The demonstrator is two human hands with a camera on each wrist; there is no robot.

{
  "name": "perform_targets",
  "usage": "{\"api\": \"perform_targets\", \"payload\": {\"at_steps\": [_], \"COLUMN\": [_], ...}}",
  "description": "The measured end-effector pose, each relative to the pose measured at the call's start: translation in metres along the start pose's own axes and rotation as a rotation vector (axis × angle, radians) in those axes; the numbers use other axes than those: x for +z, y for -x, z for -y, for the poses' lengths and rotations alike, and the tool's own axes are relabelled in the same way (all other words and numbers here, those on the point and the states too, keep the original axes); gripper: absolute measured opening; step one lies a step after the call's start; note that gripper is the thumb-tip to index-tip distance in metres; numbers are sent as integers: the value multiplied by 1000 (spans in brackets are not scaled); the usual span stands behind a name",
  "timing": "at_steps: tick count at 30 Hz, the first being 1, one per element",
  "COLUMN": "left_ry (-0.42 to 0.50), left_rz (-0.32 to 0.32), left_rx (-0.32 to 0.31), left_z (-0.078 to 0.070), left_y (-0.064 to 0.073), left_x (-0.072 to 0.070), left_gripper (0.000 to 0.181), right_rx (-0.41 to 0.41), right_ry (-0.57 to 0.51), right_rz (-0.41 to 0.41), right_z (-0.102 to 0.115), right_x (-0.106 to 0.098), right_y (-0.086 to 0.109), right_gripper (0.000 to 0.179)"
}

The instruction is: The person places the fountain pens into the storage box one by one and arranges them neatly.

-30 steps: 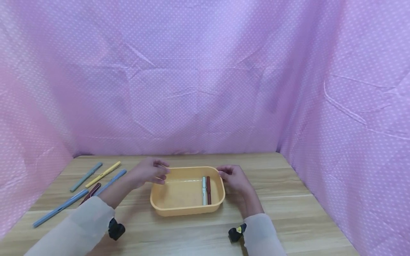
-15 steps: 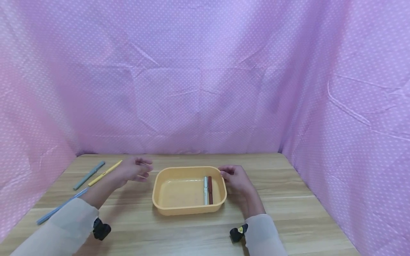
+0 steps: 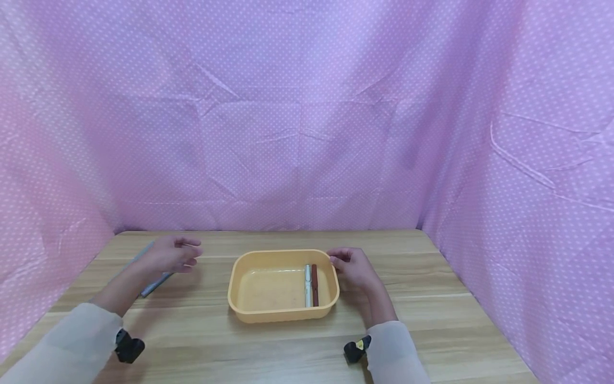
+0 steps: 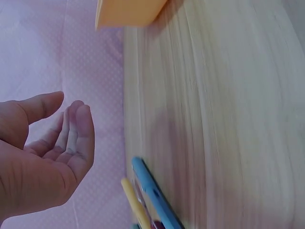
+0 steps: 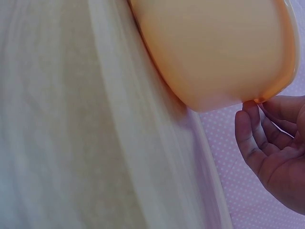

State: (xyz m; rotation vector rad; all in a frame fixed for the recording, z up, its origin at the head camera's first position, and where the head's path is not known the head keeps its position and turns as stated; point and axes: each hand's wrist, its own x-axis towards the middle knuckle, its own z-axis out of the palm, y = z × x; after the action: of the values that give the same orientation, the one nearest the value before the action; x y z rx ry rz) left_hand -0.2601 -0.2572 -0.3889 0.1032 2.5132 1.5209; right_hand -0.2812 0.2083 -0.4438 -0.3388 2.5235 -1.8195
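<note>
A shallow yellow plastic box (image 3: 268,317) stands mid-table. Inside it, toward its right end, a pale mint pen (image 3: 308,286) and a dark red pen (image 3: 314,285) lie side by side. My right hand (image 3: 352,269) pinches the box's rim at the far right corner, thumb and fingertips meeting there in the right wrist view. Left of the box, my left hand (image 3: 170,256) hovers with loosely bent fingers and nothing in them. Below it in the left wrist view are a blue pen (image 4: 155,191) and a yellow pen (image 4: 135,202). Hand and forearm hide most of this pen group in the head view.
The wooden tabletop (image 3: 408,341) runs around the box. A pink dotted cloth (image 3: 297,133) hangs along the back and both sides. Black wrist cameras sit at the left cuff (image 3: 128,346) and the right cuff (image 3: 356,350).
My left hand has moved left, away from the box, and now covers most of the loose pens. My right hand has stayed at the rim, and the box shows hardly any shift.
</note>
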Motion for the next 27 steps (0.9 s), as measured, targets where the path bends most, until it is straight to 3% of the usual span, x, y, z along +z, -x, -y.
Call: {"api": "perform_targets", "payload": {"at_steps": [13,20,27], "left_ry": [-15,22,-73], "left_rz": [-49,-69,-72], "left_rx": [-65,-87,-113], "left_z": [32,43,45], "left_y": [-11,-10,-13], "left_x": [-42,-51,-54], "left_gripper": [54,57,54], "right_rx": [32,30,31], "right_ry": [-17,-19,-20], "right_rz": [5,6,4], "right_z": [5,3,5], "right_x": [5,6,6], "right_y": [-4,-4,-4], "right_gripper": [22,21,20]}}
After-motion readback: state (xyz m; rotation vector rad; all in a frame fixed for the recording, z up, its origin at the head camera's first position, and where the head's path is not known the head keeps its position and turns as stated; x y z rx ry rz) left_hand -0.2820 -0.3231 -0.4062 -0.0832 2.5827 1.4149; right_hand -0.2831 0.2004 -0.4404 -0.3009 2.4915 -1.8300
